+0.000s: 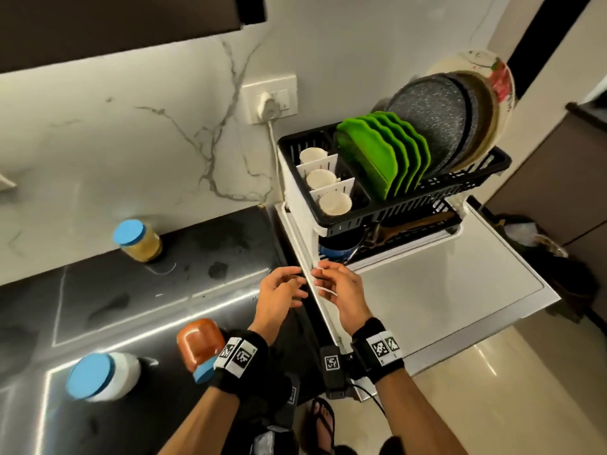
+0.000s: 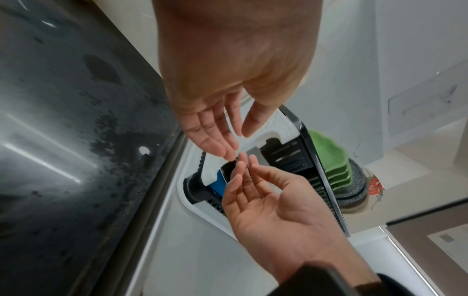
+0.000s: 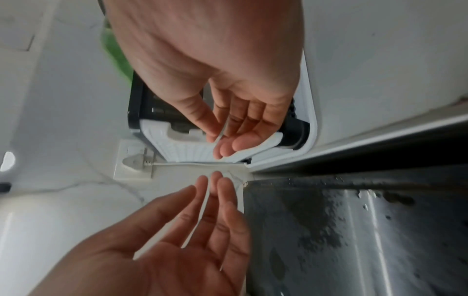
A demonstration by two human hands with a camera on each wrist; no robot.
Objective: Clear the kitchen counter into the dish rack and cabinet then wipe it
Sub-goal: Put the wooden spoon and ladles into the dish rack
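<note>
Clearing partly done: rack (image 1: 391, 205), far right, already holding plates (image 1: 381, 156) and cups (image 1: 334, 202); three jars (image 1: 138, 239) still standing on left counter (image 1: 108, 290). Left hand (image 1: 279, 292) and right hand (image 1: 338, 287) hovering near rack, relaxed, grasping nothing. Cabinet stowing, wiping remaining.

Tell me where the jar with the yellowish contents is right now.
In the head view, the yellowish jar with its blue lid stands at the back left of the dark counter, against the marble wall, left of the dish rack.
</note>
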